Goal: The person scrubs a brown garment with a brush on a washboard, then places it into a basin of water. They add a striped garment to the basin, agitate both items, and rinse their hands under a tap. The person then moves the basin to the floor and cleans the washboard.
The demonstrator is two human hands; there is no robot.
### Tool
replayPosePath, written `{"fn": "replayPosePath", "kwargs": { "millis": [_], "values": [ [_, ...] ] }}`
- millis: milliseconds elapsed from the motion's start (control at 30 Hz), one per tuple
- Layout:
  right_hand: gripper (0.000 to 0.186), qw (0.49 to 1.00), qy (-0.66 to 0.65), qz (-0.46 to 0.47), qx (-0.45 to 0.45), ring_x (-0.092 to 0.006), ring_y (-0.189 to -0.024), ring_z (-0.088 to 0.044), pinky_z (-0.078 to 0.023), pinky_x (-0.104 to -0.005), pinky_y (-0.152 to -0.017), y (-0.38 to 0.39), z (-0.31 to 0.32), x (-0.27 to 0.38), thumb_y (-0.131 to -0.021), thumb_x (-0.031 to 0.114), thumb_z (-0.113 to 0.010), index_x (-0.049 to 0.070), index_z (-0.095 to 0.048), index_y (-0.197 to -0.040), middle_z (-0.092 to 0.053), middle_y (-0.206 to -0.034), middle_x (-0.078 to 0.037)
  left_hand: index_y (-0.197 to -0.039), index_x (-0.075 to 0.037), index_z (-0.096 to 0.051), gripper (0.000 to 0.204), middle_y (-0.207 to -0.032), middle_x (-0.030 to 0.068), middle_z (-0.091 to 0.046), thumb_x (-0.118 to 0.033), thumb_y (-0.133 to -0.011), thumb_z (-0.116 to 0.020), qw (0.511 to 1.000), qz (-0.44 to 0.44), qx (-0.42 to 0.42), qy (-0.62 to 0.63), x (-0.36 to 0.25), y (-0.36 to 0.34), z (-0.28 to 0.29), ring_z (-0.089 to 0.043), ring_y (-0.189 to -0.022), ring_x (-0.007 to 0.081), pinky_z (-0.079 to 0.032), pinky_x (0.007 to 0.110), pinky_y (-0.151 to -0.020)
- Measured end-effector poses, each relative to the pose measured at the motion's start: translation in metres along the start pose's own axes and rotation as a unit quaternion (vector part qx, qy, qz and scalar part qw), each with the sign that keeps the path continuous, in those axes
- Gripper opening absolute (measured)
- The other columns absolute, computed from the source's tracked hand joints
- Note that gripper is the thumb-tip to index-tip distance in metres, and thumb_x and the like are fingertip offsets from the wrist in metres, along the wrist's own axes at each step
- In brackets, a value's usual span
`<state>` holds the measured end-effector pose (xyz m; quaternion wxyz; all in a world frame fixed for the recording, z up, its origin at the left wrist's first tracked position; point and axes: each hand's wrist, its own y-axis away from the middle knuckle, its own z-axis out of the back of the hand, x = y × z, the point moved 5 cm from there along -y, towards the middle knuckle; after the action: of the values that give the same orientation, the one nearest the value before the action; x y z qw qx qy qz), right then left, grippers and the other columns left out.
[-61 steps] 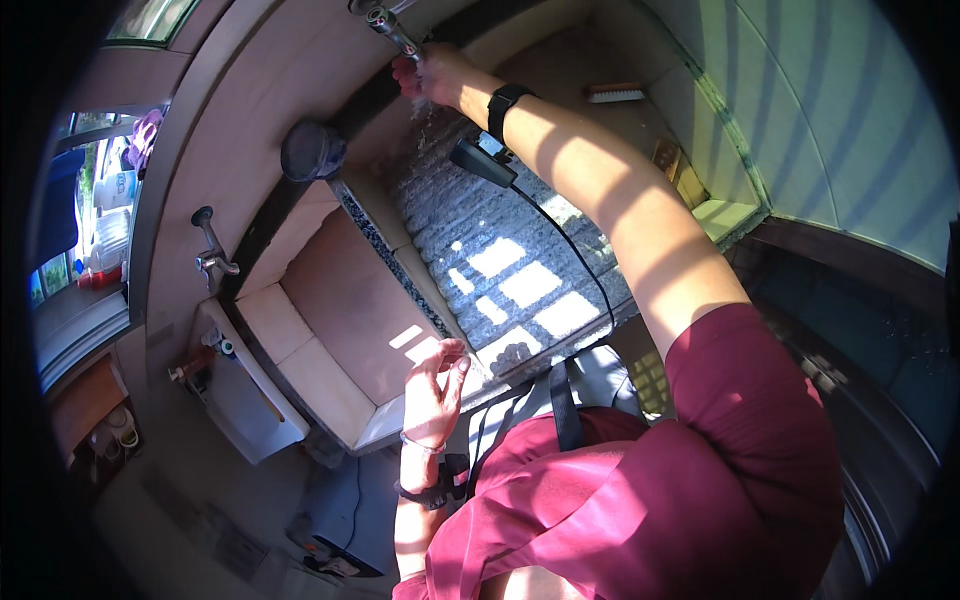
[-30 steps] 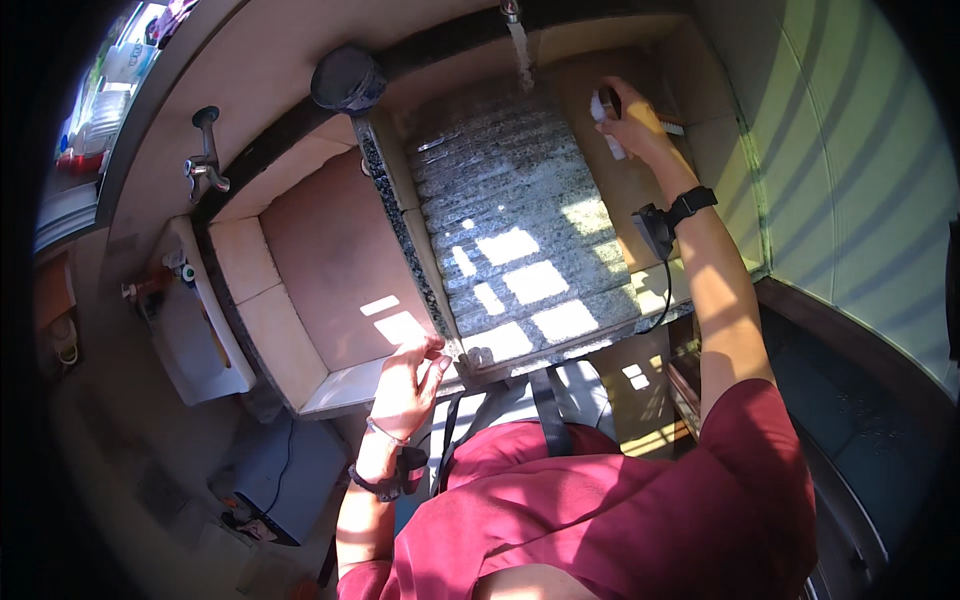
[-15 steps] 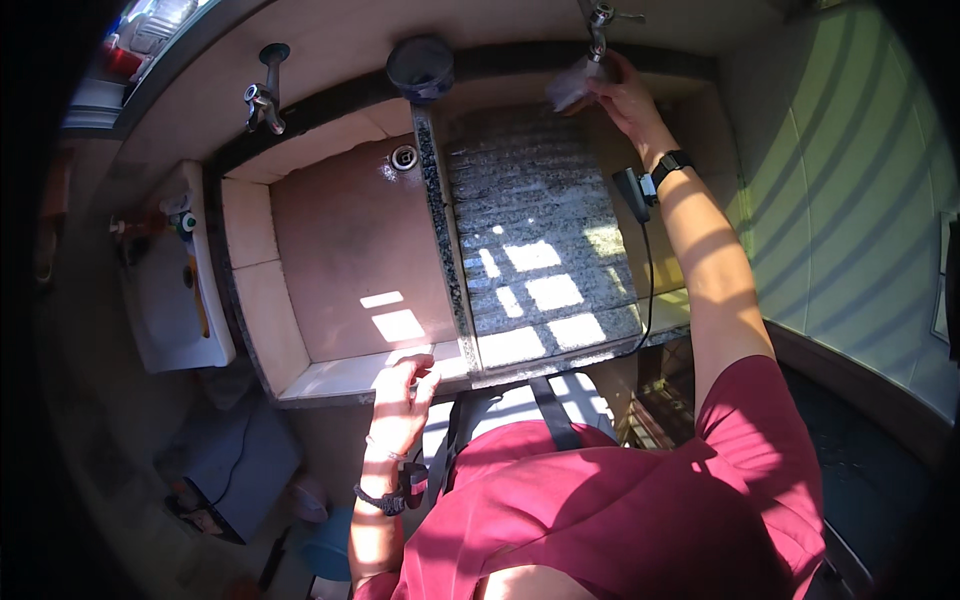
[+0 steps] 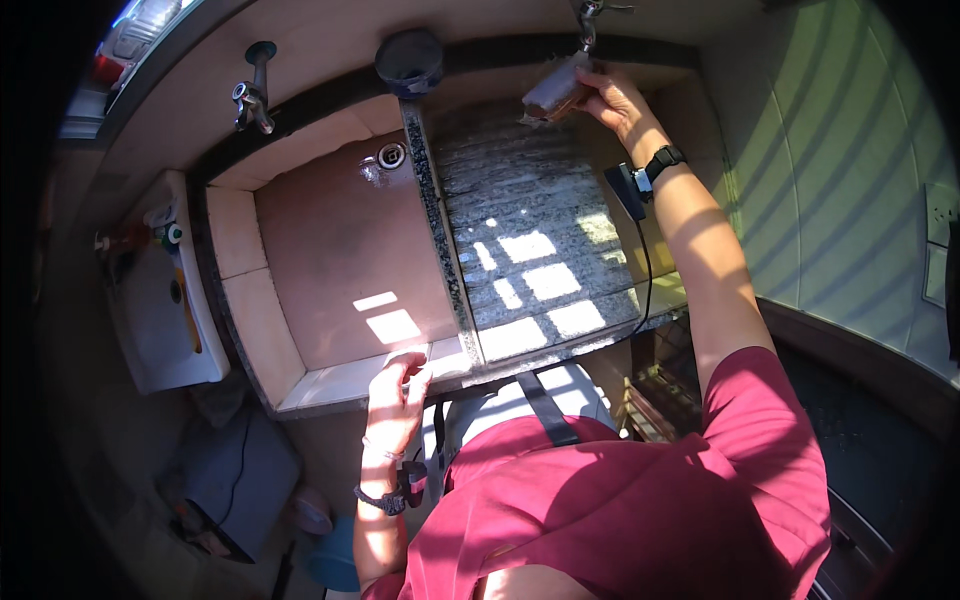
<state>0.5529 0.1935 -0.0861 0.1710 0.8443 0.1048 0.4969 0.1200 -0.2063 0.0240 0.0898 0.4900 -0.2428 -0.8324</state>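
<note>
My right hand (image 4: pixel 612 100) is closed on a pale, see-through, block-shaped thing (image 4: pixel 556 88) with a brownish lower side. It looks wet, and I cannot tell its exact kind. The hand is just below the right tap (image 4: pixel 588 28), over the far end of a ribbed stone washboard (image 4: pixel 520 180). My left hand (image 4: pixel 398 392) is at the front rim of the left basin (image 4: pixel 340 240). Its fingers are loosely bent and apart from the thumb, and I see nothing held in it.
A second tap (image 4: pixel 252 105) is over the left basin. A dark round bowl (image 4: pixel 409 64) stands on the back ledge at the divider (image 4: pixel 437 200). Left of the sink is a white tray (image 4: pixel 150 330) holding bottles and a yellow-handled tool. A cable (image 4: pixel 650 270) hangs from my right wrist.
My right hand has drawn the block-shaped thing slightly away from the tap, tilting it so more of it shows. The view has shifted a little. My left hand stays by the rim.
</note>
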Motion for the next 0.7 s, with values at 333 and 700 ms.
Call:
{"fn": "replayPosePath", "kwargs": {
  "millis": [333, 700],
  "values": [
    [0.068, 0.996, 0.088, 0.027, 0.015, -0.0448, -0.118, -0.064, -0.056, -0.0775, -0.086, -0.008, -0.014, 0.002, -0.090, -0.007, -0.073, 0.014, -0.046, -0.148, -0.061, -0.134, -0.018, -0.123, 0.003, -0.067, 0.024, -0.113, 0.0133, -0.076, -0.002, -0.100, -0.068, 1.000, 0.009, -0.004, 0.024, 0.011, -0.004, 0.011, -0.073, -0.107, 0.0207, -0.057, 0.032, -0.095],
    [0.043, 0.983, -0.166, 0.055, -0.049, -0.0431, -0.122, -0.063, -0.049, -0.0743, -0.100, 0.001, -0.005, -0.007, -0.098, 0.011, -0.072, 0.010, -0.057, -0.138, -0.067, -0.128, -0.016, -0.126, 0.003, -0.067, 0.029, -0.115, 0.0173, -0.074, -0.009, -0.099, -0.070, 0.998, 0.021, 0.007, 0.065, -0.001, -0.014, 0.005, -0.074, -0.100, 0.0245, -0.060, 0.034, -0.084]
  ]
}}
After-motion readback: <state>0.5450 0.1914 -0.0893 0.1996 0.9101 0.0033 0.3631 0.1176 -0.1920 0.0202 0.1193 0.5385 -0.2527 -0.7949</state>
